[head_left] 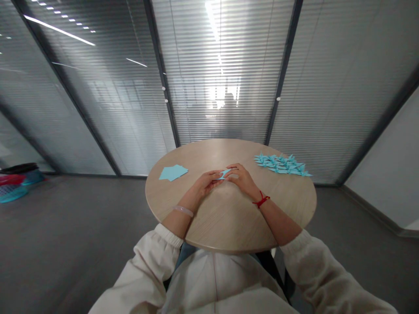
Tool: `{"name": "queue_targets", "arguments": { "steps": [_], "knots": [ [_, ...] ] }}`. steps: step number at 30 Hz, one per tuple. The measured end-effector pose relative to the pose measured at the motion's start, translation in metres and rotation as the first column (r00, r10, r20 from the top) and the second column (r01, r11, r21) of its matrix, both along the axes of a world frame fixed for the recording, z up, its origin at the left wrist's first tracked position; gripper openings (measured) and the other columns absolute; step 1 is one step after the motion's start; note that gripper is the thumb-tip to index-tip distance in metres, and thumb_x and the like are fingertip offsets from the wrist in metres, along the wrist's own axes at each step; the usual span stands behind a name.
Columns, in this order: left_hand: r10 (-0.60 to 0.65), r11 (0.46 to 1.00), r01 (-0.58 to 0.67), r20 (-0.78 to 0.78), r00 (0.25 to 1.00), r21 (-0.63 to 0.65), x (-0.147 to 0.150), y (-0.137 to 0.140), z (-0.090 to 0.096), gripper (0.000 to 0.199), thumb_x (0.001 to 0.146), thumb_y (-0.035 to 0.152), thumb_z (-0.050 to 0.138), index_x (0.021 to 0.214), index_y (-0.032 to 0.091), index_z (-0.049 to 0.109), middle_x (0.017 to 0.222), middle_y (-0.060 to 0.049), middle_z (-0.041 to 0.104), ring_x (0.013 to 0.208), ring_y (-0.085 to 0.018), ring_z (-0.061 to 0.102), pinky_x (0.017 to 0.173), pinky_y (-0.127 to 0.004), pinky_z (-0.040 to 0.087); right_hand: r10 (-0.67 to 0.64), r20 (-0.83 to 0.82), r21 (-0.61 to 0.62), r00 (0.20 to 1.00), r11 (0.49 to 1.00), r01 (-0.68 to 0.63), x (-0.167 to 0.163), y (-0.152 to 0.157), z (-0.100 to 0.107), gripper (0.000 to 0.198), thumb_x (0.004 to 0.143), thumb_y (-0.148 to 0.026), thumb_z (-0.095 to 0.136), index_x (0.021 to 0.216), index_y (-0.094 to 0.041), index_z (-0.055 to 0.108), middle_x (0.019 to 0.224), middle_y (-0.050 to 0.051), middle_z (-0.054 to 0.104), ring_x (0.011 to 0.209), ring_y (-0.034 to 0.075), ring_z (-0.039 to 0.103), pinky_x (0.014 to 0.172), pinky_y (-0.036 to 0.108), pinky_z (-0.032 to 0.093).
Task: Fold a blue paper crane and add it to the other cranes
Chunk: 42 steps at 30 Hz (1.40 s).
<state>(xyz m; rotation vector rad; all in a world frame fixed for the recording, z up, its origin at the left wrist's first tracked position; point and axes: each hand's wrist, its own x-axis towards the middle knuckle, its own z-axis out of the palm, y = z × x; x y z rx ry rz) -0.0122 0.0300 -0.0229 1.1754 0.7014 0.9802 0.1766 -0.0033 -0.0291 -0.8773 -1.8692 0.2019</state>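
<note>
Flat blue sheets (173, 172) lie left on the table (229, 222). Mid-table, the left hand (208, 180) grips a small blue paper (224, 175), the right hand (241, 179) pinching its right side; folding seems in hand, the next move calling for aligned edges. Far right, folded blue shapes (281, 164) cluster.

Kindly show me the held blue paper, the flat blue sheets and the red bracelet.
Held blue paper (223, 175): head view, on its exposed middle.
Flat blue sheets (173, 172): head view, on the top surface.
Red bracelet (261, 202): head view, on its band.
</note>
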Motion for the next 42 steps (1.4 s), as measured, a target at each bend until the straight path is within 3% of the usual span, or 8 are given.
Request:
{"name": "queue_targets", "arguments": {
  "steps": [14, 20, 25, 33, 42],
  "knots": [
    [-0.102, 0.994, 0.105, 0.063, 0.993, -0.038, 0.0, -0.011, 0.007, 0.038, 0.064, 0.009, 0.079, 0.101, 0.009, 0.071, 0.094, -0.008, 0.072, 0.076, -0.01, 0.064, 0.077, -0.019, 0.052, -0.034, -0.066, -0.073, 0.997, 0.997, 0.03, -0.002, 0.003, -0.005, 0.018, 0.089, -0.036, 0.059, 0.082, -0.021, 0.068, 0.091, 0.006, 0.066, 0.092, 0.021, 0.057, 0.088, 0.034, 0.043],
    [-0.112, 0.994, 0.111, 0.064, 0.992, 0.009, 0.0, -0.013, 0.004, 0.042, 0.064, 0.015, 0.081, 0.105, 0.01, 0.069, 0.106, -0.011, 0.07, 0.092, -0.017, 0.066, 0.092, -0.03, 0.049, -0.057, -0.103, -0.142, 0.993, 0.989, 0.042, -0.004, 0.003, -0.007, 0.013, 0.086, -0.029, 0.061, 0.079, -0.02, 0.066, 0.087, 0.004, 0.068, 0.086, 0.018, 0.059, 0.084, 0.032, 0.043],
    [-0.129, 0.99, 0.127, 0.032, 0.991, 0.06, 0.001, -0.008, 0.001, 0.048, 0.06, 0.019, 0.084, 0.104, 0.008, 0.068, 0.1, -0.012, 0.072, 0.089, -0.017, 0.066, 0.089, -0.03, 0.048, -0.052, -0.149, -0.175, 0.988, 0.984, 0.026, -0.004, 0.005, -0.008, 0.012, 0.083, -0.029, 0.063, 0.078, -0.019, 0.067, 0.085, 0.004, 0.069, 0.082, 0.018, 0.062, 0.081, 0.032, 0.045],
    [-0.053, 0.988, 0.057, -0.03, 0.998, 0.145, 0.003, -0.009, 0.002, 0.049, 0.055, 0.023, 0.087, 0.098, 0.008, 0.069, 0.083, -0.009, 0.072, 0.078, -0.017, 0.066, 0.082, -0.03, 0.049, -0.068, -0.178, -0.168, 0.982, 0.985, 0.038, -0.005, 0.005, -0.007, 0.015, 0.08, -0.035, 0.067, 0.076, -0.02, 0.069, 0.084, 0.005, 0.07, 0.081, 0.019, 0.063, 0.08, 0.033, 0.048],
    [0.02, 0.988, -0.017, -0.019, 1.0, 0.153, 0.008, -0.013, 0.006, 0.047, 0.054, 0.02, 0.086, 0.097, 0.008, 0.068, 0.085, -0.01, 0.073, 0.074, -0.016, 0.066, 0.077, -0.029, 0.051, -0.066, -0.316, -0.247, 0.947, 0.969, -0.015, -0.007, 0.004, -0.003, 0.019, 0.073, -0.039, 0.07, 0.076, -0.02, 0.068, 0.079, 0.005, 0.07, 0.074, 0.02, 0.064, 0.073, 0.032, 0.049]
  ]
}}
